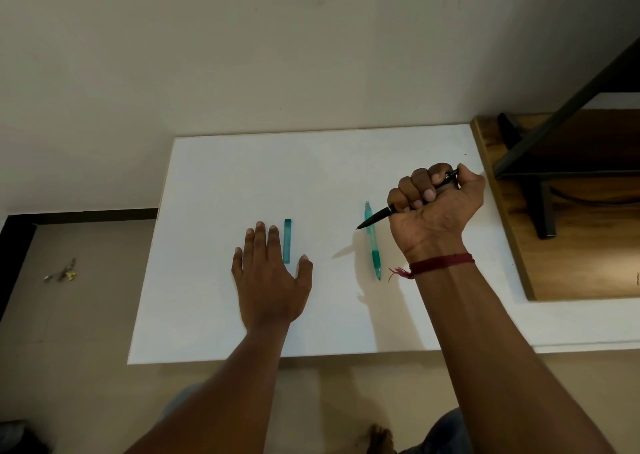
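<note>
My right hand grips a black pen in a fist above the white table, the tip pointing left and down. A teal pen lies on the table just under that tip, running toward me. My left hand lies flat on the table with straight fingers. A teal pen cap lies right beside its index finger, between finger and thumb. A red thread is tied round my right wrist.
A wooden shelf with a dark metal frame stands against the table's right edge. The wall rises behind the table. Small debris lies on the floor to the left. My foot shows below the table's front edge.
</note>
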